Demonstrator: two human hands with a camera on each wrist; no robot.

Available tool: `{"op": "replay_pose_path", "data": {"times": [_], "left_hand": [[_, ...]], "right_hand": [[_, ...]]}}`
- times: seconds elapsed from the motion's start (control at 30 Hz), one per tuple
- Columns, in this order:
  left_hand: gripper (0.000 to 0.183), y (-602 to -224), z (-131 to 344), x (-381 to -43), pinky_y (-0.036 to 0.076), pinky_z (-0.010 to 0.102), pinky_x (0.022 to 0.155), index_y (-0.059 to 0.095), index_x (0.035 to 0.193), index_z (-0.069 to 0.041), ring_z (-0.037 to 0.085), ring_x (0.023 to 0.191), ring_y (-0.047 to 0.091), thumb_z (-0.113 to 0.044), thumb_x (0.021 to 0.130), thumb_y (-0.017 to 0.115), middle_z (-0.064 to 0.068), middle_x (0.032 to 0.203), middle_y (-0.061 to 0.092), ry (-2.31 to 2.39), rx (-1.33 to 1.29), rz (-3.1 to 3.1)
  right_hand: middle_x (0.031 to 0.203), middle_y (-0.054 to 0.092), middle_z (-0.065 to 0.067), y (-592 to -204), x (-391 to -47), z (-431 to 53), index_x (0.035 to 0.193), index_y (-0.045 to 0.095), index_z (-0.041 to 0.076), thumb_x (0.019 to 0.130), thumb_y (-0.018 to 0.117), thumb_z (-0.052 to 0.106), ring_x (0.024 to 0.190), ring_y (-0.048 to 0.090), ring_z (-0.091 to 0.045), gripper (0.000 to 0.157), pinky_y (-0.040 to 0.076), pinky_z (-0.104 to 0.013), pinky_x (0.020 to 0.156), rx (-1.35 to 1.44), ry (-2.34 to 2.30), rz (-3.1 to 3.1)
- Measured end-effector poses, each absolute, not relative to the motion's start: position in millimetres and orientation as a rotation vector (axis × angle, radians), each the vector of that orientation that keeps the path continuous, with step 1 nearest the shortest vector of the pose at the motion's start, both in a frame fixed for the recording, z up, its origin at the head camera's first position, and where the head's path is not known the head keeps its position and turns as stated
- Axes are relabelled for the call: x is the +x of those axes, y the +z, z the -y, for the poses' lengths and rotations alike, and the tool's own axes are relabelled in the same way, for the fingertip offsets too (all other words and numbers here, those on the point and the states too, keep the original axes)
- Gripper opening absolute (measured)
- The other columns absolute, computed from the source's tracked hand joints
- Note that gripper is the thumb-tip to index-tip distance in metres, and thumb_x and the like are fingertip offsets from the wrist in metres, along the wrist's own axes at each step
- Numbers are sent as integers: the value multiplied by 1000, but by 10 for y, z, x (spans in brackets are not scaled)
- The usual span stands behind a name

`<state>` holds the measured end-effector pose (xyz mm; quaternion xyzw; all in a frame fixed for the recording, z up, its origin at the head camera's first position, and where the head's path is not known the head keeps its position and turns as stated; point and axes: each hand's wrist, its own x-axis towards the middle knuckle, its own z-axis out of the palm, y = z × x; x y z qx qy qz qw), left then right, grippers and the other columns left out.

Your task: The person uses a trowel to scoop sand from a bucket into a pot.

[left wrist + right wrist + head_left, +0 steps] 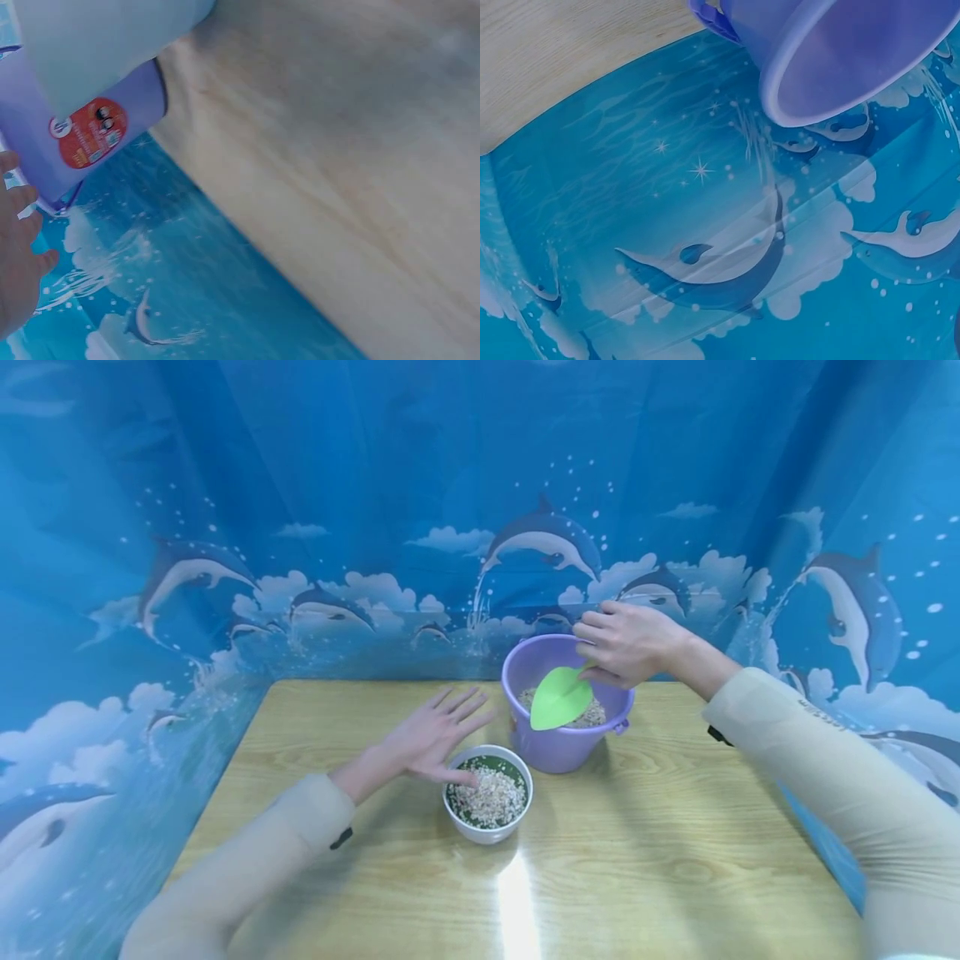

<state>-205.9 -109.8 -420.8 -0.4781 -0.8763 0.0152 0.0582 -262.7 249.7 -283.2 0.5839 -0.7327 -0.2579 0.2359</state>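
My right hand point(626, 643) grips a bright green leaf-shaped toy shovel point(561, 697) by its handle. The blade hangs at the mouth of a purple bucket point(557, 752), overlapping its front rim in the head view. Pale grains point(588, 717) lie inside the bucket. To the left and nearer stands a white bowl point(486, 837), green inside, with whitish grains point(495, 793) in it. My left hand point(442, 735) is spread at the bowl's left side, its thumb over the rim. Fingers point(22, 196) of that hand show at the left wrist view's edge, near the bucket.
Both containers stand on a wood-grain table point(660, 843), the bucket near its back edge. A blue curtain point(420, 460) printed with dolphins surrounds the table at the back and sides. In the right wrist view, the bucket's handle joint point(716, 19) projects beside the rim.
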Motion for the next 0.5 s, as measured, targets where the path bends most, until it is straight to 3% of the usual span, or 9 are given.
{"op": "replay_pose_path", "data": {"times": [0.17, 0.33, 0.4, 0.5], "left_hand": [[110, -4049, 982, -2156, 18, 63, 134, 20, 170, -14, 41, 165, 19, -83, 90, 53, 19, 177, 20, 52, -1437, 2653], [114, -3959, 885, -2242, 12, 61, 136, 17, 170, -15, 39, 166, 16, -96, 89, 21, 18, 177, 20, 81, -1427, 2658], [113, -3944, 844, -2272, 10, 60, 136, 18, 170, -15, 38, 166, 13, -95, 90, 21, 17, 177, 19, 83, -1419, 2668], [109, -3934, 784, -2307, 8, 59, 137, 19, 170, -15, 36, 167, 11, -88, 92, 41, 17, 177, 19, 64, -1404, 2688]], "right_hand": [[86, 58, -5, -2814, -2663, -2564, 87, 64, 14, 96, 70, 51, 78, 52, -23, 39, 49, -38, 67, 1575, -702, 2042], [86, 60, -6, -2795, -2709, -2654, 87, 65, 12, 94, 72, 51, 78, 54, -24, 40, 51, -38, 65, 1535, -713, 2057], [87, 62, -7, -2797, -2729, -2688, 86, 65, 12, 93, 72, 50, 78, 55, -24, 40, 51, -38, 65, 1529, -718, 2055], [87, 64, -8, -2815, -2757, -2727, 85, 65, 12, 93, 72, 49, 78, 57, -24, 39, 53, -39, 65, 1530, -719, 2053]]}}
